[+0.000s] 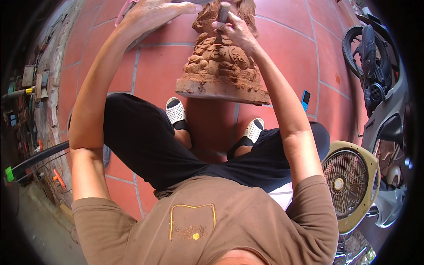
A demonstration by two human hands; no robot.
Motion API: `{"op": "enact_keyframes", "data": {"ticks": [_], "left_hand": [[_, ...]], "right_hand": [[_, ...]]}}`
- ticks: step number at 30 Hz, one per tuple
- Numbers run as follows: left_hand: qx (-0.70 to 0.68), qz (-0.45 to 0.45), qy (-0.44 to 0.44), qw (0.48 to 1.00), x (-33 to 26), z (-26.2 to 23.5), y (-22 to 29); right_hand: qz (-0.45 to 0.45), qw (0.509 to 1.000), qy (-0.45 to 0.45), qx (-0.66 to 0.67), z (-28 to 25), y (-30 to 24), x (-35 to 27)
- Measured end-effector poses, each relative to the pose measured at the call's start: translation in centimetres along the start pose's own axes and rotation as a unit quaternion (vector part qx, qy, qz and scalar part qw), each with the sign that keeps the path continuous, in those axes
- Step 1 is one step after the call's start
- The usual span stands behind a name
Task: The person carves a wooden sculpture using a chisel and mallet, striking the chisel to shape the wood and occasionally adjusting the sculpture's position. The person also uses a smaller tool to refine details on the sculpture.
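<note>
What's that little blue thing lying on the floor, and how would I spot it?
Start at the carved wooden statue standing on the red tiled floor. Just past its base, beyond the right forearm, lies a small blue phone-like slab flat on a tile. It is the only bright blue thing there; the white sandals nearby are on the feet.

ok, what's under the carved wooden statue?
The reddish-brown carved wooden statue stands on red floor tiles; its flat base rim casts shadow in front. The tile directly beneath is covered. The right hand grips a tool against it; the left hand hovers alongside.
</note>
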State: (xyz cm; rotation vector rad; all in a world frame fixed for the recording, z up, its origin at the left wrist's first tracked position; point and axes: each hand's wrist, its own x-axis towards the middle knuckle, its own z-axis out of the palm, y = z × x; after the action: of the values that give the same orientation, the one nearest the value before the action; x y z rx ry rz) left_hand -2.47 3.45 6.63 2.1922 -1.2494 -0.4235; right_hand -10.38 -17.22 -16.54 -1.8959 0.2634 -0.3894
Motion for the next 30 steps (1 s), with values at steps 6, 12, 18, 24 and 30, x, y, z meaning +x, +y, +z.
{"op": "enact_keyframes", "data": {"ticks": [6,12,18,24,30], "left_hand": [[0.001,0.049,0.029,0.998,0.8,-0.7,-3.5],[0.036,-0.001,0.028,0.999,-0.6,-0.9,-5.4],[-0.007,-0.01,0.013,1.0,-2.0,0.5,-10.8],[-0.144,-0.039,0.046,0.988,-1.6,0.5,-9.4],[-0.08,-0.015,-0.003,0.997,-1.7,1.3,-10.0]], "right_hand": [[-0.043,0.98,-0.003,-0.195,1.2,-1.1,1.9],[-0.042,0.977,-0.008,-0.207,0.5,-0.5,2.5],[-0.044,0.98,-0.022,-0.193,0.7,0.0,3.2],[-0.023,0.978,-0.014,-0.208,0.6,-0.7,2.7],[0.012,0.989,-0.039,-0.144,0.7,-0.9,2.5]]}}
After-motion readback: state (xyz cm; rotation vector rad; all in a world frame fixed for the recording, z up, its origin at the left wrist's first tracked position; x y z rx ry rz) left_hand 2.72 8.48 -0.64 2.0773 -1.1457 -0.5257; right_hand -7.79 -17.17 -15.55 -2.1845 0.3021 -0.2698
